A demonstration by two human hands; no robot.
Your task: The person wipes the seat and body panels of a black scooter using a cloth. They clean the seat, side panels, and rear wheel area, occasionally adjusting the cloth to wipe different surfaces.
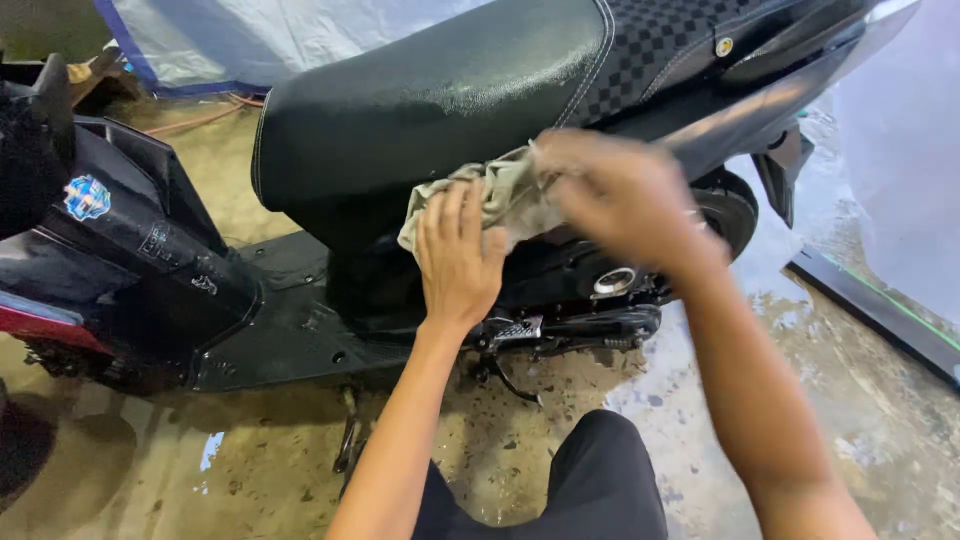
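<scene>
Wet, stained concrete floor (560, 430) and a pale tarpaulin (250, 35) frame the scene, with a black scooter (300, 300) standing between them. Fingers (455, 215) of the left hand (458, 262) are laid flat and extended over a crumpled greyish cloth (500, 195), which is pressed against the dark side panel just below the seat (430, 100); nothing is clenched there. The right hand (620, 195) is blurred, so its grip cannot be told with certainty, though the cloth's upper end appears gathered under it. The cloth is thus kept spread against the bodywork by both hands. Beneath them the engine casing (610, 285) and a folded footpeg (515, 332) jut outward, and the kickstand (348, 440) is set on the floor. A dark-trousered knee (600, 470) is bent close to the scooter's underside.
</scene>
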